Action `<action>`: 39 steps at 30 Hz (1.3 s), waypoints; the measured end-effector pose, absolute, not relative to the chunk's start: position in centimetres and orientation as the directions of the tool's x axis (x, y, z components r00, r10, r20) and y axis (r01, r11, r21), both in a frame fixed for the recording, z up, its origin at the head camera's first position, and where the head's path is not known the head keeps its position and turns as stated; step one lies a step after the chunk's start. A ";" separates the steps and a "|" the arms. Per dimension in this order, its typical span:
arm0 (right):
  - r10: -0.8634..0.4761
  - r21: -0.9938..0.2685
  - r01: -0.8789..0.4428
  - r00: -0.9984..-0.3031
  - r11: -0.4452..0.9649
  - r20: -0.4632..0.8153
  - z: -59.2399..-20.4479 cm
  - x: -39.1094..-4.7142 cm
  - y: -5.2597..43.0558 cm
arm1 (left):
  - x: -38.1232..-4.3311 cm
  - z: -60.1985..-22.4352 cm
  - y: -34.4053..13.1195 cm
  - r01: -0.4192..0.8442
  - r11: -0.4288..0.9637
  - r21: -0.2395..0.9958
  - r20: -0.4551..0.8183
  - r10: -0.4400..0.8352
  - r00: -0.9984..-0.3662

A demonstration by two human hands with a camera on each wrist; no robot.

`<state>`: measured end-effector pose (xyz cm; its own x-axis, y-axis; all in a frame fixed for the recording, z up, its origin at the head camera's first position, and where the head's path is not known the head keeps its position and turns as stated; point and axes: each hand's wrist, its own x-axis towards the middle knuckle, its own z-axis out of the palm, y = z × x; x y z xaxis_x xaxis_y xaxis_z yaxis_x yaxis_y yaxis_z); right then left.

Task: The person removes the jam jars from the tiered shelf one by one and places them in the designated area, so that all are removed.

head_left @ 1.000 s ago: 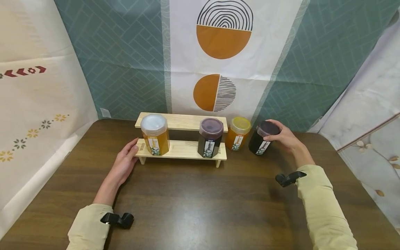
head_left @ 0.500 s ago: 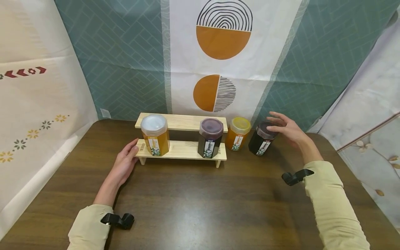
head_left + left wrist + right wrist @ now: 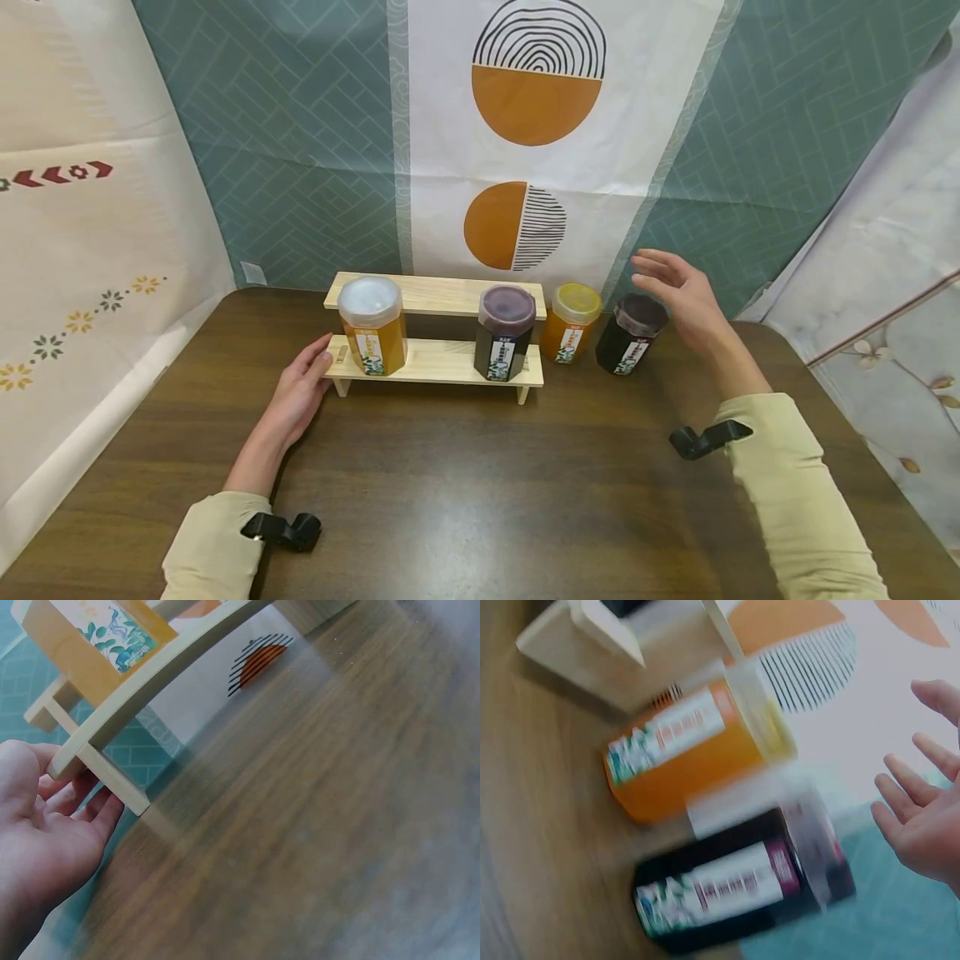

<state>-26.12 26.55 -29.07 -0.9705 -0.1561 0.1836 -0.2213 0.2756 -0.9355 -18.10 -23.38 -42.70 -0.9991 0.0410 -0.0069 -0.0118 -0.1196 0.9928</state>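
Observation:
A two-tier wooden rack (image 3: 438, 361) stands near the back of the table. My left hand (image 3: 298, 387) grips the left end of its lower tier, thumb at the top and fingers underneath in the left wrist view. On that tier sit an amber jar with a whitish lid (image 3: 378, 337) at left and a dark jar with a purple lid (image 3: 504, 337) at right. Beside the rack, on the table, are an orange jar with a yellow lid (image 3: 567, 332) and another dark jar (image 3: 628, 340). My right hand (image 3: 688, 298) is held up near this last jar's lid, fingers apart from it, holding nothing.
Brown wood table (image 3: 450, 483) extends in front of the rack. Close behind the jars hangs a patterned cloth backdrop (image 3: 300, 150), with printed cloths at the left (image 3: 97, 275) and right (image 3: 900, 292) sides.
My right hand has let go of the dark jar on the table and lifted up from its lid. The left hand has stayed on the rack, and the jars have not moved.

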 end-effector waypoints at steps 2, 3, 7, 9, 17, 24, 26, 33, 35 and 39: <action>-0.193 -0.930 -0.249 -0.961 0.271 0.200 -29.0 -25.7 25.4 | -18.1 -42.7 -23.4 -0.013 -0.117 0.993 -0.008 0.042 -0.999; -0.214 -0.929 -0.260 -0.955 0.264 0.207 -29.0 -25.6 24.8 | -18.0 -42.7 -23.4 -0.013 -0.117 0.993 -0.009 0.042 -0.999; -0.285 -0.926 -0.286 -0.935 0.247 0.213 -29.0 -24.9 22.2 | -18.1 -42.7 -23.4 -0.011 -0.121 0.993 -0.006 0.042 -0.999; -0.313 -0.929 -0.290 -0.926 0.229 0.212 -29.0 -24.5 20.9 | -18.1 -42.6 -23.3 -0.011 -0.124 0.992 -0.005 0.042 -0.999; -0.389 -0.940 -0.302 -0.894 0.158 0.222 -30.2 -23.8 16.6 | -18.2 -42.7 -23.3 -0.019 -0.131 0.991 -0.015 0.035 -0.999; -0.396 -0.968 -0.236 -0.899 0.078 0.187 -31.5 -24.0 13.9 | -18.2 -42.7 -23.3 -0.017 -0.128 0.992 -0.013 0.030 -0.999; -0.382 -0.977 -0.203 -0.909 0.063 0.164 -31.8 -24.0 13.2 | -18.2 -42.7 -23.3 -0.015 -0.125 0.992 -0.011 0.028 -1.000; -0.328 -0.985 -0.164 -0.935 0.054 0.138 -32.7 -23.9 11.9 | -18.4 -42.8 -23.2 -0.009 -0.132 0.991 -0.006 0.025 -1.000; -0.314 -0.984 -0.170 -0.939 0.059 0.143 -32.8 -24.0 11.7 | -18.4 -42.8 -23.3 -0.009 -0.130 0.991 -0.005 0.024 -1.000; -0.298 -0.983 -0.173 -0.943 0.063 0.148 -33.0 -24.1 11.7 | -18.4 -42.9 -23.3 -0.012 -0.124 0.992 -0.009 0.024 -1.000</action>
<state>-24.13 11.69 -33.03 -0.9432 -0.2975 0.1475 -0.1735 0.0627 -0.9828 -18.37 -23.32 -42.88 -0.9997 0.0243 -0.0087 -0.0116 -0.1242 0.9922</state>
